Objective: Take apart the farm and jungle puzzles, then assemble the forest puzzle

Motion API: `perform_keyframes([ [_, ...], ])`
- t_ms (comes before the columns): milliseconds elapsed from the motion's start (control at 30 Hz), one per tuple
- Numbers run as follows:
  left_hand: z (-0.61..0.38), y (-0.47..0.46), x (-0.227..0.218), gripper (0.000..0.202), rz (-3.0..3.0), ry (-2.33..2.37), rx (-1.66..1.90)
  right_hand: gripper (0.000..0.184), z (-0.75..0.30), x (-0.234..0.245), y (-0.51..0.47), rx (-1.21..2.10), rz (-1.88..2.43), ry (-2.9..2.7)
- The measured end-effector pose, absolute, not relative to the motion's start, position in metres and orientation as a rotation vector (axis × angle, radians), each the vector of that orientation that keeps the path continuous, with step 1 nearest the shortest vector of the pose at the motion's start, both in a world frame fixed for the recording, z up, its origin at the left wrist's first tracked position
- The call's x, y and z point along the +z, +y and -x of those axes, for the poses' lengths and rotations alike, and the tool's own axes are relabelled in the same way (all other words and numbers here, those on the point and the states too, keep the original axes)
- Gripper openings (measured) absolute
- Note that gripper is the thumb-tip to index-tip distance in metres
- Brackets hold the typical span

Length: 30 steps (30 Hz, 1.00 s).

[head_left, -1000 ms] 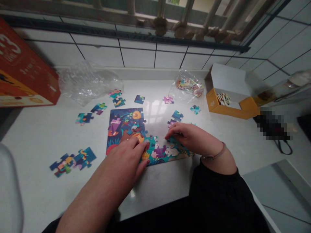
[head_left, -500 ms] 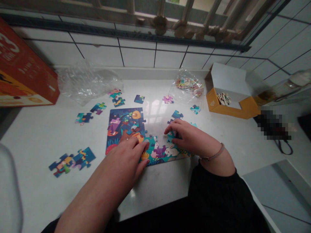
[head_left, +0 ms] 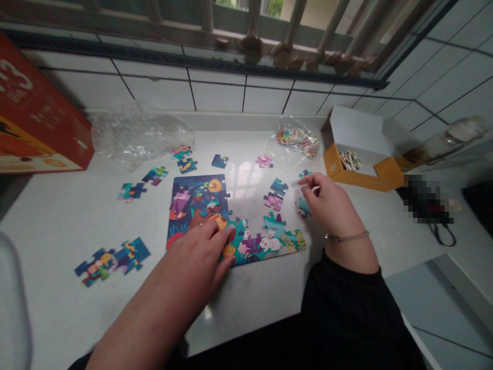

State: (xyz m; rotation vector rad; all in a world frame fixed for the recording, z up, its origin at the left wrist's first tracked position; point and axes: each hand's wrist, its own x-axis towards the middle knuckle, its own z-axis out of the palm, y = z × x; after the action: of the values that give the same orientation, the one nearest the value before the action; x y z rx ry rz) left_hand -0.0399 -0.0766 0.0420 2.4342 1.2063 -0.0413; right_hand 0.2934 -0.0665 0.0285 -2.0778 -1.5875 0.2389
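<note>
A partly assembled colourful jigsaw puzzle (head_left: pixel 200 203) lies on the white counter (head_left: pixel 57 216). My left hand (head_left: pixel 200 252) rests flat on its lower left part, fingers stretched out and pressing on it. My right hand (head_left: pixel 327 203) is off the puzzle to the right, fingers loosely bent and apart, the index tip at a small teal loose piece (head_left: pixel 305 173). Another teal piece (head_left: pixel 301 207) lies just under its thumb. Two loose pieces (head_left: pixel 276 194) sit between that hand and the puzzle.
Loose pieces lie at the left (head_left: pixel 111 259) and behind the puzzle (head_left: pixel 185 159). A crumpled clear bag (head_left: pixel 134 133) and a bag of pieces (head_left: pixel 296 139) sit by the tiled wall. An orange open box (head_left: pixel 362 172) stands at the right, a red box (head_left: pixel 34 123) at the left.
My right hand has lifted off the puzzle's lower right part and moved back and to the right, to the loose teal pieces. My left hand has stayed put.
</note>
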Motion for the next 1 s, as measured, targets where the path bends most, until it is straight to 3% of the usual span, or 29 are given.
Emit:
perform_keyframes([
  [433, 0.035, -0.079, 0.063, 0.044, -2.351, 1.220, -0.169, 0.021, -0.317, 0.014, -0.068, 0.228, 2.396, -1.422],
  [700, 0.038, -0.078, 0.058, 0.045, -2.357, 1.208, -0.191, 0.046, -0.323, 0.008, -0.076, 0.234, 2.594, -1.675],
  [833, 0.038, -0.078, 0.057, 0.047, -2.357, 1.215, -0.192, 0.033, -0.319, 0.007, -0.075, 0.328, 2.592, -1.683],
  [1000, 0.035, -0.077, 0.059, 0.045, -2.360, 1.220, -0.211, 0.035, -0.315, 0.011, -0.074, 0.322, 2.585, -1.689],
])
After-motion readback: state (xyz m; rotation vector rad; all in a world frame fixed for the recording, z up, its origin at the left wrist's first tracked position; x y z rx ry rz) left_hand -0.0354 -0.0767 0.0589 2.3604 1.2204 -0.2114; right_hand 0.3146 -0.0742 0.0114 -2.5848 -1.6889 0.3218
